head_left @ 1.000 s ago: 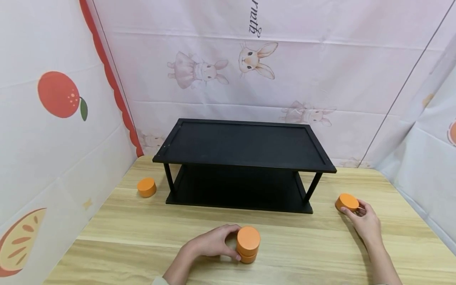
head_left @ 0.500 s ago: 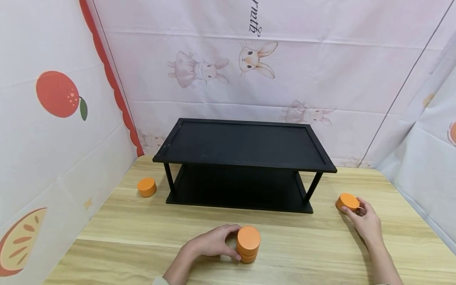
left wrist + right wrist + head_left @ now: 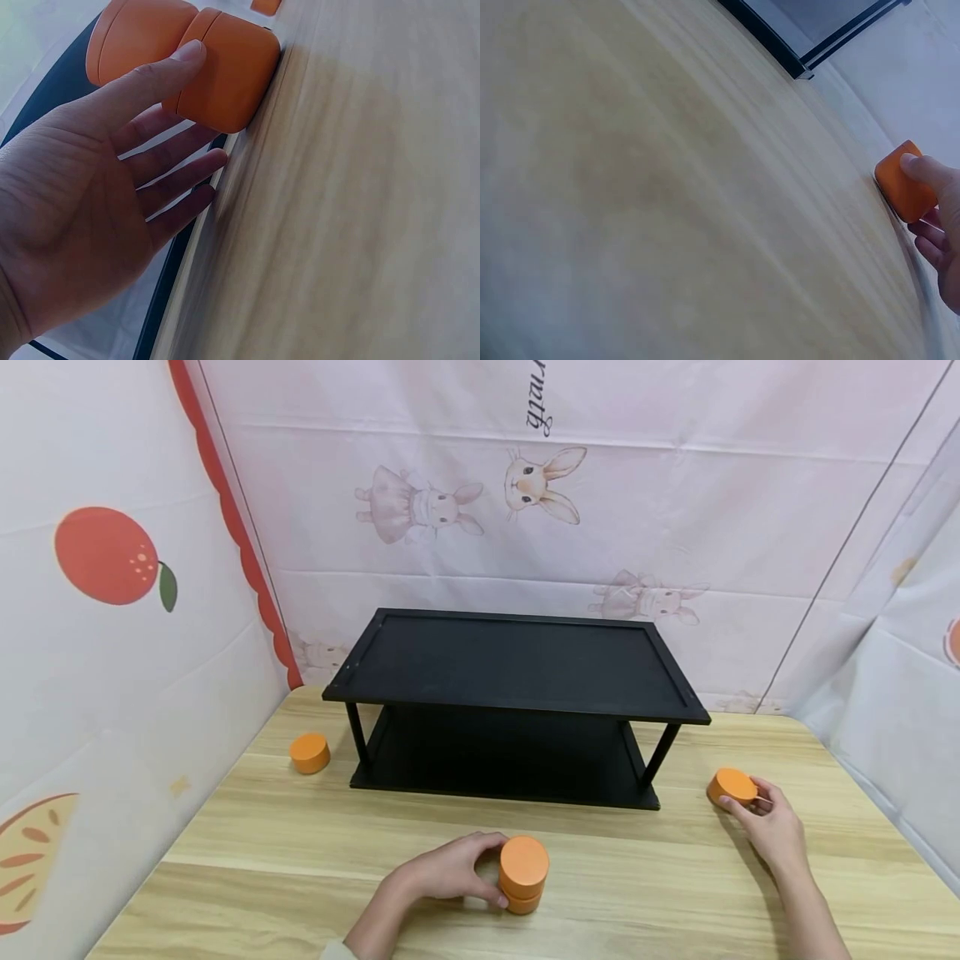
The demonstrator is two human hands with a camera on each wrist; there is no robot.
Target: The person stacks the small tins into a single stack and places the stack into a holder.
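Note:
Two orange round tins are stacked near the front middle of the table; the upper tin (image 3: 524, 862) sits on the lower tin (image 3: 522, 904). My left hand (image 3: 452, 869) grips the stack from its left side. In the left wrist view the thumb lies on the lower tin (image 3: 232, 75) near the seam, and the other fingers pass behind it. On the right, my right hand (image 3: 775, 835) holds another orange round tin (image 3: 730, 786) between thumb and fingers, low at the tabletop. The right wrist view shows the thumb on top of this tin (image 3: 904, 184).
A black two-tier rack (image 3: 517, 664) stands at the back middle, its lower shelf (image 3: 502, 756) close to the tabletop. One more orange tin (image 3: 310, 753) sits left of the rack. Printed cloth (image 3: 450, 560) hangs behind the wooden table (image 3: 300, 835) and at both sides.
Both hands and all the tins stay where they were. Only the head view shifts very slightly.

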